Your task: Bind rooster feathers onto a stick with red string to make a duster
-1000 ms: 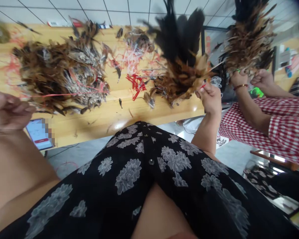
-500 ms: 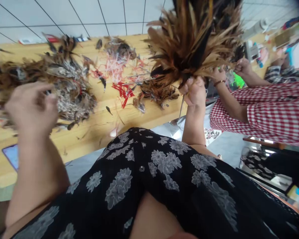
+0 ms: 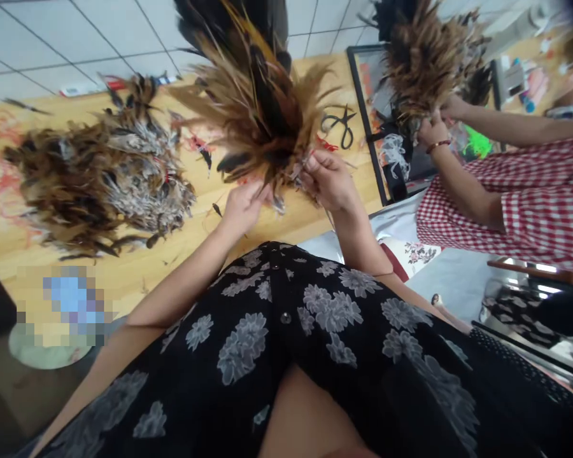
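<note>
A brown and black feather duster [image 3: 262, 108] rises in front of me, its plumes fanned upward. Its base is in my right hand [image 3: 332, 181], which is closed around it, and a thin stick shows just below that hand. My left hand [image 3: 246, 207] is at the lower left of the plumes, fingers drawn together. Feathers partly cover its fingertips, so what they pinch cannot be made out. A big heap of loose brown and grey-white feathers [image 3: 100, 178] lies on the wooden table [image 3: 195, 235] to the left.
Black scissors [image 3: 341, 124] lie right of the duster, near a black-edged frame [image 3: 363, 114]. On my right, a co-worker in a red checked garment [image 3: 549, 222] holds another feather bundle [image 3: 420, 63]. A tiled wall [image 3: 124, 38] runs behind the table. White string [image 3: 395, 152] lies near the frame.
My left hand has moved right, from over the feather heap to the duster's base. The duster in my right hand now appears further left. The view has shifted slightly, showing the scissors.
</note>
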A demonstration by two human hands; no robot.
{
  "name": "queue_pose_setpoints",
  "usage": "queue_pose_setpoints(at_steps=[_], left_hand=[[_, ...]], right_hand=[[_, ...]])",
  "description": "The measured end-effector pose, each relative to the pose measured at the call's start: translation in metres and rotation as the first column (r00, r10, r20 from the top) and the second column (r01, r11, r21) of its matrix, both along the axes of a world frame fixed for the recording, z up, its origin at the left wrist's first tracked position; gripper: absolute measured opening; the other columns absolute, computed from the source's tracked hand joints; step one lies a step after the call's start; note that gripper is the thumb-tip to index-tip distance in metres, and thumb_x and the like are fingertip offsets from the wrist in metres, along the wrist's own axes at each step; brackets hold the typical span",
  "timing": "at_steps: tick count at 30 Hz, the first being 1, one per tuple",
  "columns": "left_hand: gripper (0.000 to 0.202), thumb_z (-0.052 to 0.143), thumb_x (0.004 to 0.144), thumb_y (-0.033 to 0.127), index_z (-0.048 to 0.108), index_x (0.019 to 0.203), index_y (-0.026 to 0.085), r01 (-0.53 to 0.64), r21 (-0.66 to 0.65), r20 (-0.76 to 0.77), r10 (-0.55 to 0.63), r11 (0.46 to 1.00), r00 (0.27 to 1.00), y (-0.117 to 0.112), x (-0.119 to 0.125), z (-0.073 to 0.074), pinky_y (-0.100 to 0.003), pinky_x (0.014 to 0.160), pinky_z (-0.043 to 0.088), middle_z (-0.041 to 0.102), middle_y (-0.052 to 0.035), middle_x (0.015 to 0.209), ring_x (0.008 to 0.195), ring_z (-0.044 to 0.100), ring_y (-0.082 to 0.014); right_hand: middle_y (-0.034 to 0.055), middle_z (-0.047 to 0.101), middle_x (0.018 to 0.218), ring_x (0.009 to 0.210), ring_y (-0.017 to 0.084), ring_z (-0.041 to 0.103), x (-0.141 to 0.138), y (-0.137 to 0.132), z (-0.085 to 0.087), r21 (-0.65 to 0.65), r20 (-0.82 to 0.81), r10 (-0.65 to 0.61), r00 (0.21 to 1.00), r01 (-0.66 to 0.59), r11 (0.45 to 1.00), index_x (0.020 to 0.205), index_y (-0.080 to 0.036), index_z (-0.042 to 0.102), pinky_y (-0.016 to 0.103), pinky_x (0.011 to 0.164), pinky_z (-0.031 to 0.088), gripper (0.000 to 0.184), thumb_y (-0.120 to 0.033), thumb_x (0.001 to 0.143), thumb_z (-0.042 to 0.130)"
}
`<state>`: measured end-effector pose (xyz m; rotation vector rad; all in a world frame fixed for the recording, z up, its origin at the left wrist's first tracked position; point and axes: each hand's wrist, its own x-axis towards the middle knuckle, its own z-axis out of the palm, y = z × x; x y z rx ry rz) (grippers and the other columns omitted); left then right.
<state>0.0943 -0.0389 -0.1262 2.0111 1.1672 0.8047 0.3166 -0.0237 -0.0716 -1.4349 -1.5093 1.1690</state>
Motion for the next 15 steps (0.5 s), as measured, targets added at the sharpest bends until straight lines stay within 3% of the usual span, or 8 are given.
queue_pose_setpoints(at_steps=[4, 7, 10, 15], left_hand=[[0.021, 0.048, 0.099, 0.023, 0.059, 0.081, 0.024, 0.126, 0.199, -0.094, -0.109, 0.972, 0.990, -0.015, 0.006, 0.011, -0.040, 0.071, 0.054, 0.072, -0.0075, 0.078, 0.074, 0.068, -0.0261], [0.017, 0.049, 0.095, 0.018, 0.055, 0.081, 0.024, 0.077, 0.241, -0.100, -0.054, 0.968, 0.994, -0.011, 0.007, 0.017, -0.041, 0.073, 0.052, 0.068, -0.0066, 0.075, 0.073, 0.066, -0.0264], [0.019, 0.050, 0.098, 0.020, 0.051, 0.080, 0.025, 0.052, 0.224, -0.073, -0.036, 0.973, 0.997, -0.004, -0.005, 0.021, -0.041, 0.077, 0.052, 0.063, -0.0047, 0.074, 0.073, 0.064, -0.0252], [0.022, 0.049, 0.102, 0.024, 0.058, 0.082, 0.026, 0.122, 0.273, -0.139, -0.086, 0.954, 0.987, 0.010, -0.040, 0.028, -0.041, 0.075, 0.048, 0.064, -0.0045, 0.077, 0.074, 0.059, -0.0238]], right_hand=[[0.0052, 0.062, 0.078, 0.079, 0.018, 0.063, -0.012, -0.002, -0.022, 0.002, 0.273, -0.125, 0.954, 0.130, 0.992, 0.090, -0.020, 0.064, 0.031, 0.077, 0.056, 0.056, -0.061, 0.115, 0.035], [0.0114, 0.075, 0.102, 0.102, 0.024, 0.070, -0.026, -0.007, -0.025, 0.071, 0.533, -0.136, 0.835, 0.116, 0.991, 0.110, -0.020, 0.072, 0.034, 0.091, 0.056, 0.039, -0.037, 0.115, 0.038], [0.0170, 0.077, 0.113, 0.107, 0.028, 0.071, -0.035, -0.007, -0.020, 0.086, 0.699, -0.112, 0.706, 0.073, 0.994, 0.126, -0.018, 0.072, 0.036, 0.090, 0.055, 0.040, -0.027, 0.113, 0.035], [0.0180, 0.080, 0.113, 0.099, 0.028, 0.073, -0.028, -0.002, -0.017, -0.043, 0.851, 0.085, 0.518, -0.092, 0.995, 0.121, -0.016, 0.076, 0.033, 0.077, 0.048, 0.039, -0.018, 0.110, 0.038]])
